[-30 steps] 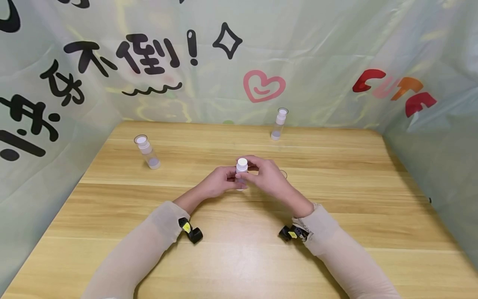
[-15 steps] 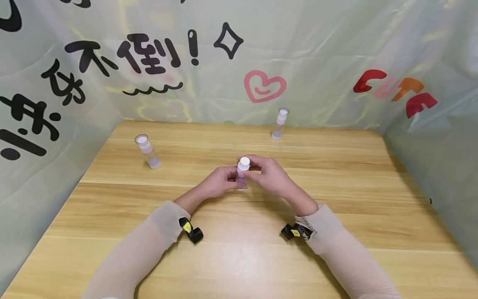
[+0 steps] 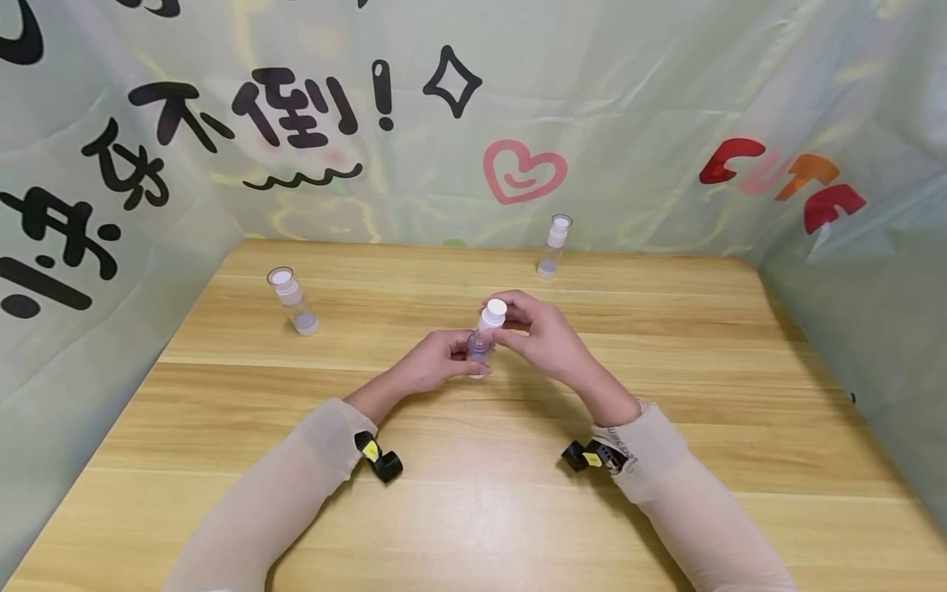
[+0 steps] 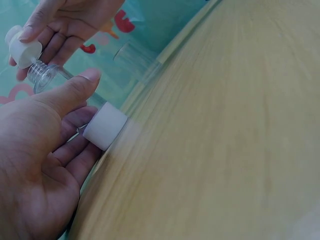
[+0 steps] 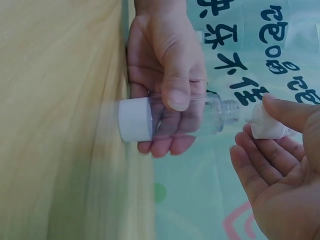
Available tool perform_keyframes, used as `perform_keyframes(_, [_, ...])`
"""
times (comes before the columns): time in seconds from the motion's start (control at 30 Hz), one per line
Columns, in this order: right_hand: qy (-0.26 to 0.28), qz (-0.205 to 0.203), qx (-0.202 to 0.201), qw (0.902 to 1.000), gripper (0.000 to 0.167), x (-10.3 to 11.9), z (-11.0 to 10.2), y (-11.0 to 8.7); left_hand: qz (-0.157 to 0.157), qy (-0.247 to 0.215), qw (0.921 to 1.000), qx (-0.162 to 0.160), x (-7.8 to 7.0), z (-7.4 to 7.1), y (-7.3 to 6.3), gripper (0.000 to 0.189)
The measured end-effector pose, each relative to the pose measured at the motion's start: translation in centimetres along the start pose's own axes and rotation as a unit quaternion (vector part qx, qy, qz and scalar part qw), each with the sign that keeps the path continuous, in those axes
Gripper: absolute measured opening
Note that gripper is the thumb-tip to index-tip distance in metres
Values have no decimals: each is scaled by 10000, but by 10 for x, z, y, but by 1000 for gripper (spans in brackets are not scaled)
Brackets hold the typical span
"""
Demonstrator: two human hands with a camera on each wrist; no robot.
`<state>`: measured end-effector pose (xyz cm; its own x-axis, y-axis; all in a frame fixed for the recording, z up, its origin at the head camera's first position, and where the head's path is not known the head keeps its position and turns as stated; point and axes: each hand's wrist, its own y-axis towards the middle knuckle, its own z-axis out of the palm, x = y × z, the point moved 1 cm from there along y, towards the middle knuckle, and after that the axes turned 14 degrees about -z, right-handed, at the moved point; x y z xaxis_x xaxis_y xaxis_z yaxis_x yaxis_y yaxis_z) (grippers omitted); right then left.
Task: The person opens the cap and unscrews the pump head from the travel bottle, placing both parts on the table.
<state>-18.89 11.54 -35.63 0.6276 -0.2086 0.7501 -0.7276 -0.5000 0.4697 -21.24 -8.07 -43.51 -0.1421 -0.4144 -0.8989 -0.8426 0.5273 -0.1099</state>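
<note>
My left hand [image 3: 432,362] grips a clear bottle [image 5: 212,112] round its body, thumb on the near side. The bottle stands upright on its white base [image 4: 105,126], which is at the table surface. My right hand [image 3: 545,333] pinches a white pump top [image 5: 267,122] between thumb and fingers. In both wrist views the pump top is off the bottle's bare threaded neck [image 4: 41,75], with a small gap between them. A clear, tube-like cap [image 4: 135,61] stands on the table beyond the bottle, hidden behind my right hand in the head view.
Two similar bottles with clear covers stand on the wooden table [image 3: 473,510]: one bottle [image 3: 297,306] at the back left, another bottle [image 3: 552,248] near the back edge. A printed curtain [image 3: 629,107] hangs along the back and sides.
My right hand has moved up and to the right, lifting the white pump top off the bottle's neck. My left hand keeps its hold on the bottle in the same place.
</note>
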Motion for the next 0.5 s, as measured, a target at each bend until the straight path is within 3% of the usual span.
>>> perform_keyframes(0.5, [-301,195,-324,9988,37,7,-14,-1,103,167,9996,-200,0,1,-2,37])
